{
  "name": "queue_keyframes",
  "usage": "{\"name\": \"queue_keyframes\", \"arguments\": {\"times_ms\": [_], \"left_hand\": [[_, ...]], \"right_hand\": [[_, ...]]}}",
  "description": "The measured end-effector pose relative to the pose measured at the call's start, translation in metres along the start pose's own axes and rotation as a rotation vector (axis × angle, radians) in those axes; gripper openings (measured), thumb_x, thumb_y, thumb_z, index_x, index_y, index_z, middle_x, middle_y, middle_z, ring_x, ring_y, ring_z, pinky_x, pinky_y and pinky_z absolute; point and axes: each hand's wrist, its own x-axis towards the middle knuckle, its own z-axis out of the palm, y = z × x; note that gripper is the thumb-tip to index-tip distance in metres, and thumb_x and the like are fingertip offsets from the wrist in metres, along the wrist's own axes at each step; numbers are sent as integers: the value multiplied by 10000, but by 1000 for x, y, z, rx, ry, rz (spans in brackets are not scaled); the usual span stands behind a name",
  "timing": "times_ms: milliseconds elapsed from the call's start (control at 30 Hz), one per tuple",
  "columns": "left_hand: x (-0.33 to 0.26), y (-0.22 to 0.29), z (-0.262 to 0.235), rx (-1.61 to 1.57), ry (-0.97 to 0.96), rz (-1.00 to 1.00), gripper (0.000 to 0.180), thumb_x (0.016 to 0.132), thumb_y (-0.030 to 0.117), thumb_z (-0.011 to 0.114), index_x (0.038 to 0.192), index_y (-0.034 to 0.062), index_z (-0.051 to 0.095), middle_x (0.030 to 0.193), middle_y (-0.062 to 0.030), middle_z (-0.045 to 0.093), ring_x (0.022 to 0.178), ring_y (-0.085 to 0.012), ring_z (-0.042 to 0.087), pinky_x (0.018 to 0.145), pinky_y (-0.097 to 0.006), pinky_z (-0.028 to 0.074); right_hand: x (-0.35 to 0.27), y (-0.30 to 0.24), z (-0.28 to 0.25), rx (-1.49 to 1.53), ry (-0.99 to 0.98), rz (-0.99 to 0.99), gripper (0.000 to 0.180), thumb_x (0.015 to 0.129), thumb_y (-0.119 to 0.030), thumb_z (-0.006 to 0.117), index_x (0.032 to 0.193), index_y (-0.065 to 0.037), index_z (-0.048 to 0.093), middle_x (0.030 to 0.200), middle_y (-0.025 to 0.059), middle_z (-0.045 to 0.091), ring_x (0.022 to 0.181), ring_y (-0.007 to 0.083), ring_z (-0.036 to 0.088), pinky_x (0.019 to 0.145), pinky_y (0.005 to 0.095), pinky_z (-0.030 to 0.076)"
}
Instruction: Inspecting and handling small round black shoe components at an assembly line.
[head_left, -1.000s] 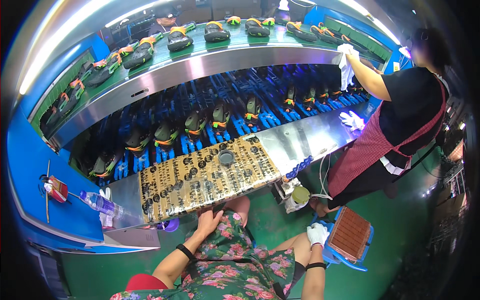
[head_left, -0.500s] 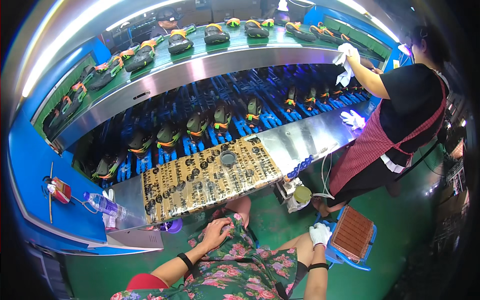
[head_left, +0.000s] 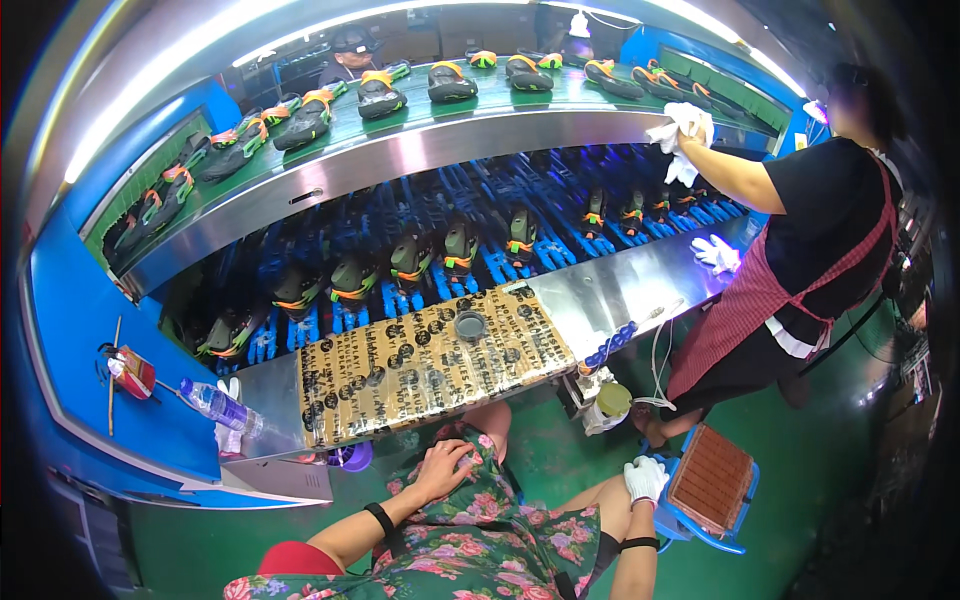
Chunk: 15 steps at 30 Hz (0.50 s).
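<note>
My left hand (head_left: pixel 443 468) is bare and lies with its fingers stretched out on the green floral apron (head_left: pixel 480 535) over my lap. On my right knee rests my right hand (head_left: pixel 646 480), in a white glove, fingers lying over the knee and nothing visible in them. Both hands are below the front edge of a metal bench. A cardboard sheet (head_left: pixel 420 375) covered in clear film lies on that bench in front of me, with a small round grey dish (head_left: pixel 470 326) on it.
Dark shoes (head_left: pixel 410 260) with orange and green trim stand along blue racks; more shoes (head_left: pixel 452 82) sit on the green upper belt. A co-worker (head_left: pixel 830 210) stands right, holding a white cloth (head_left: pixel 682 140). A water bottle (head_left: pixel 220 405) and a blue stool (head_left: pixel 710 480) flank me.
The whole view has shifted slightly. My hands keep their places on my lap and knee. The co-worker's hand with the white cloth has moved left and down.
</note>
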Motion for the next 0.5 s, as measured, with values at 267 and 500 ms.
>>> {"name": "queue_keyframes", "arguments": {"times_ms": [267, 500], "left_hand": [[0, -4, 0, 8, 5, 7, 443, 910, 302, 664, 1317, 133, 628, 1304, -86, 578, 1249, -309, 505, 1014, -453, 400], [1, 0, 1, -4, 47, 15, 420, 907, 314, 669, 1282, 127, 635, 1275, -94, 581, 1212, -317, 512, 1000, -462, 404]], "right_hand": [[1, 0, 1, -16, 3, -3, 295, 802, -361, 646, 957, -144, 772, 1094, 88, 731, 1122, 321, 612, 986, 519, 424], [1, -1, -1, -13, -15, -12, 300, 801, -361, 647, 963, -143, 773, 1106, 93, 732, 1123, 324, 616, 993, 524, 425]]}}
